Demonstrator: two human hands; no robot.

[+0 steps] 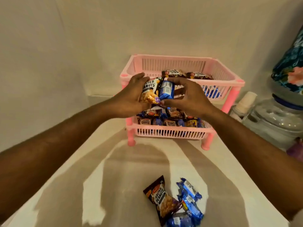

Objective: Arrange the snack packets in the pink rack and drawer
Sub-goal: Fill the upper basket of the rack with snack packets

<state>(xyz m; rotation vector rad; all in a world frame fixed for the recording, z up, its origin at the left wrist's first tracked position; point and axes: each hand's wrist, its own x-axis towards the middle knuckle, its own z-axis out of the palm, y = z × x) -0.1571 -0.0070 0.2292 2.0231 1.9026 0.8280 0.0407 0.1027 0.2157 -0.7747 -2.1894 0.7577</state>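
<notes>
Head view. Pink rack (180,102), two tiers, stands on a cloth-covered surface (114,177) against a pale wall.

Upper tier (218,69): two dark peanut pkts lie flat toward the back; blue pkts visible through the slats at right front. Lower tier (173,132): packed w/ mixed dark and blue pkts, heaped above the front rim.

Left hand (131,97) is raised in front of the rack, level w/ the upper tier's front-left corner. Fingers wrapped round a salted peanuts packet (150,92), held upright, label facing camera; thumb at its lower edge.

Right hand (191,97) is just beside it, fingers and thumb clamped on a blue packet (167,90), also upright. The two pkts touch side by side between the hands. A small purple item sits at the lower edge between them; cannot tell what it is.

Loose stock on the cloth, near edge: one salted peanuts pouch (161,200) lying flat, touching a small pile of blue wrappers (190,203) to its right.

Right margin: clear glass jars (272,118) and a floral-patterned object (290,66), near the rack, not touching.
</notes>
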